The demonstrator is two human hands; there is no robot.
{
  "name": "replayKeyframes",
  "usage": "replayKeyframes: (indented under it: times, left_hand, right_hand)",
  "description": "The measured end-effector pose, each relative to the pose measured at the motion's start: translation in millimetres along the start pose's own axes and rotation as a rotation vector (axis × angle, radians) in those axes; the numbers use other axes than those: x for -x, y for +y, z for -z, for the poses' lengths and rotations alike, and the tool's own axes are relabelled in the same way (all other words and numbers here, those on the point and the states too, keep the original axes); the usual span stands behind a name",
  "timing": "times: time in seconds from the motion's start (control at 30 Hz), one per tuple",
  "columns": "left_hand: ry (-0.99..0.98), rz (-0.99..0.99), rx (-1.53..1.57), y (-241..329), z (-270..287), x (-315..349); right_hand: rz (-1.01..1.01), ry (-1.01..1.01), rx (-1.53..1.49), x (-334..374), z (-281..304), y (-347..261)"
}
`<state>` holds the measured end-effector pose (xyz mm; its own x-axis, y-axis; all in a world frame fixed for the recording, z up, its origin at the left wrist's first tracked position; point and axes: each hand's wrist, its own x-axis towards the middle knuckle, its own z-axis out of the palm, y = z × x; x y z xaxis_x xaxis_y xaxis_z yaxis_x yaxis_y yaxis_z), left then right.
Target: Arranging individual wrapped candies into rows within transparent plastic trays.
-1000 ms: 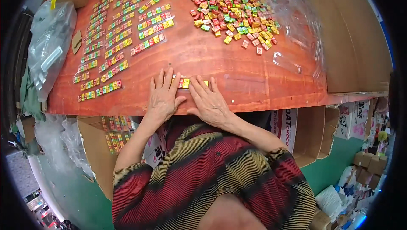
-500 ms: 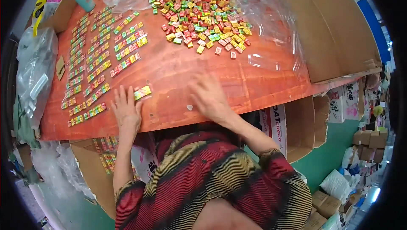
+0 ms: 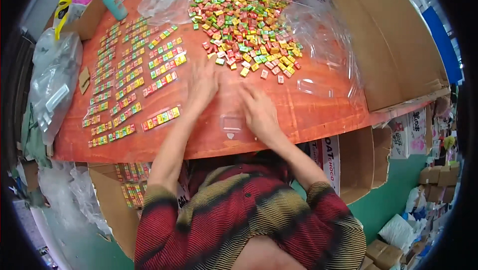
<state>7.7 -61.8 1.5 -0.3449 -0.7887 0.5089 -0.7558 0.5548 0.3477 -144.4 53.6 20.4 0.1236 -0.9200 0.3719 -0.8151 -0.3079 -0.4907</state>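
Note:
My left hand (image 3: 203, 87) reaches to the near edge of a heap of small red, yellow and green wrapped candies (image 3: 244, 26). Motion smears its fingers, so I cannot see what they touch. To its right, my right hand (image 3: 260, 113) hovers low over the table, fingers loosely apart and nothing visible in them. Between my wrists lies a small clear plastic tray (image 3: 231, 124). A filled strip of candies (image 3: 161, 118) rests beside my left forearm. Farther left, several similar strips (image 3: 130, 87) lie in columns.
An orange-red table (image 3: 294, 120) carries all this. Clear plastic film and trays (image 3: 323, 36) lie right of the heap, beside a large cardboard box (image 3: 393, 36). At the far left stand a plastic bag (image 3: 55, 81) and a teal bottle (image 3: 112, 2). Below the table edge, an open carton (image 3: 112, 190) holds more strips.
My left hand has left the strip beside it and moved up and right to the heap. My right hand has shifted slightly right. A clear tray now shows between my wrists.

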Motion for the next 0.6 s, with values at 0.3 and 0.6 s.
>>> replayKeyframes:
  times: [0.3, 0.6]
  left_hand:
    - [0.015, -0.032, 0.053, 14, -38, 3]
    - [-0.134, 0.17, 0.266, 16, -1, 27]
  right_hand:
    - [0.033, 0.096, 0.133, -75, -51, 48]
    - [0.039, 0.186, 0.206, -51, -15, 45]
